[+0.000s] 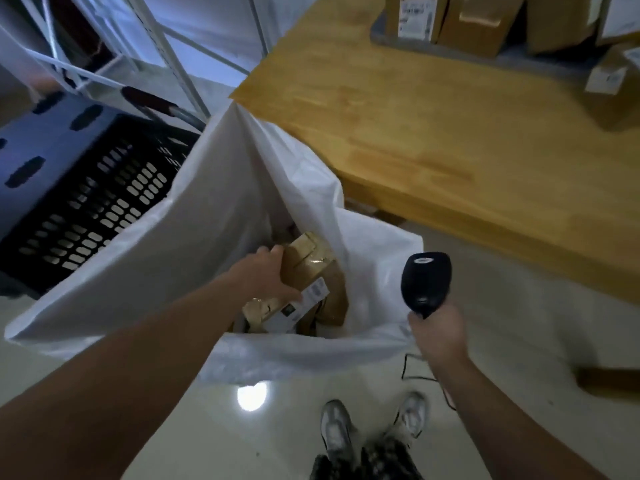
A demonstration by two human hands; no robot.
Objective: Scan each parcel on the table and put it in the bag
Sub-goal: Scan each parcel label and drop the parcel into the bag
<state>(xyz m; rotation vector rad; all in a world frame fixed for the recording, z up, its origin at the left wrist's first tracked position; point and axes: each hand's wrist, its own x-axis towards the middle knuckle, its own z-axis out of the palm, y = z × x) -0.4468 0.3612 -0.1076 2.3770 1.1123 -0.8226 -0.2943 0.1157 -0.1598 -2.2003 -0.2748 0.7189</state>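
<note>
A large white bag [214,209] stands open on the floor beside the wooden table [433,140]. My left hand [263,275] reaches into its mouth and grips a brown cardboard parcel [308,265] with a white label, held over other parcels [332,306] lying inside. My right hand [438,332] holds a black handheld scanner [426,280] upright just right of the bag's rim, its cord trailing down. Several more brown parcels [481,22] with labels sit at the table's far edge.
A dark perforated plastic crate [93,199] stands left of the bag, under a white metal rack [166,46]. My feet in light shoes [374,427] are on the pale glossy floor. A brown object [609,379] juts in at the right edge.
</note>
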